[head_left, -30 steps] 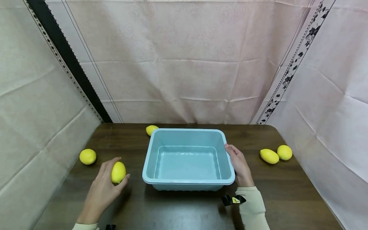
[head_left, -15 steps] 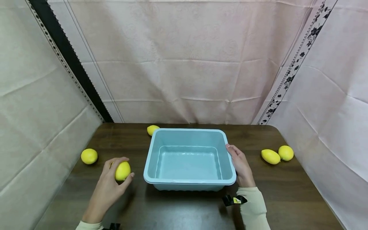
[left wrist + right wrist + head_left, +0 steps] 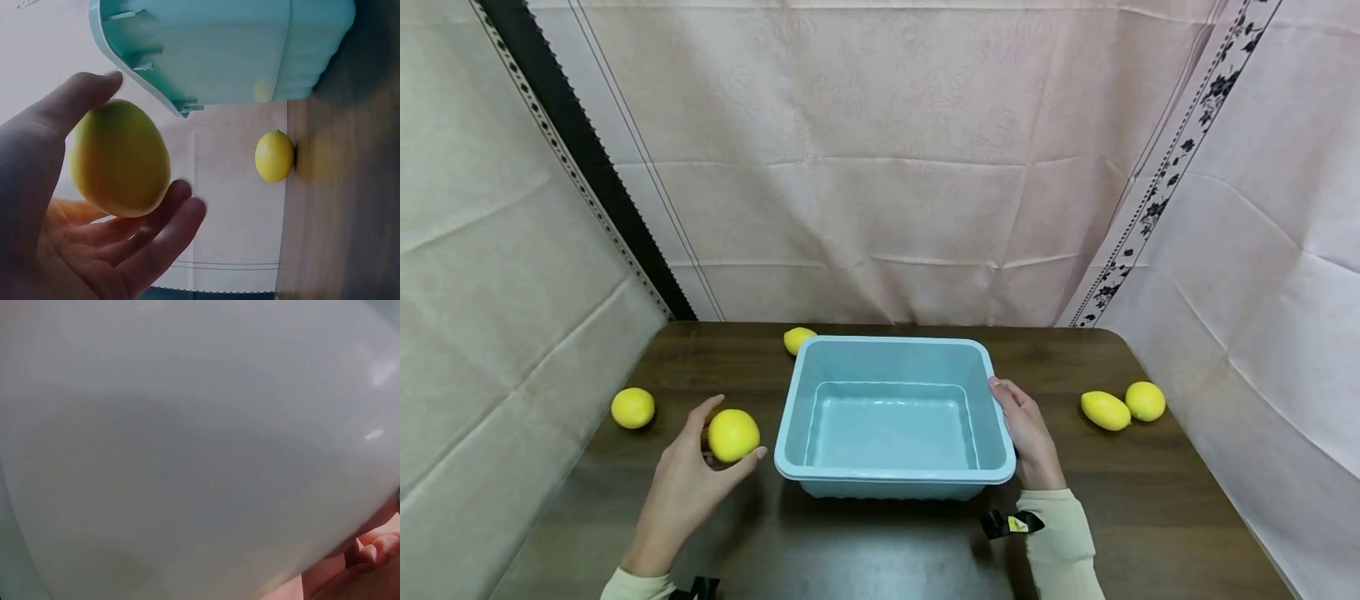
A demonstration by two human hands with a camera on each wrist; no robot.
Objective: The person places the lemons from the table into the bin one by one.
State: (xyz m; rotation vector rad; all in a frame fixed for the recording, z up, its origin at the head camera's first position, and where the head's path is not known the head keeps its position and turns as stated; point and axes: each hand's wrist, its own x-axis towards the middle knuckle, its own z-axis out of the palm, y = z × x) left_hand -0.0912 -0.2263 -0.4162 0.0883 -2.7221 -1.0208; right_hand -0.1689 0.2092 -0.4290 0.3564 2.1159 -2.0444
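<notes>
The left hand (image 3: 687, 492) held a lemon (image 3: 734, 435) between thumb and fingers, between the left edge of the table (image 3: 1150, 508) and the basin (image 3: 895, 476), whose right rim the right hand (image 3: 1030, 437) gripped. A loose pinch might have let the smooth lemon slip. The left wrist view showed it clear of the table, a gap hidden from the head view.

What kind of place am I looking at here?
Probably a makeshift, curtained-off tabletop workspace: pale patterned cloth hangs on three sides around a dark table with a light-blue tub and several lemons.
</notes>
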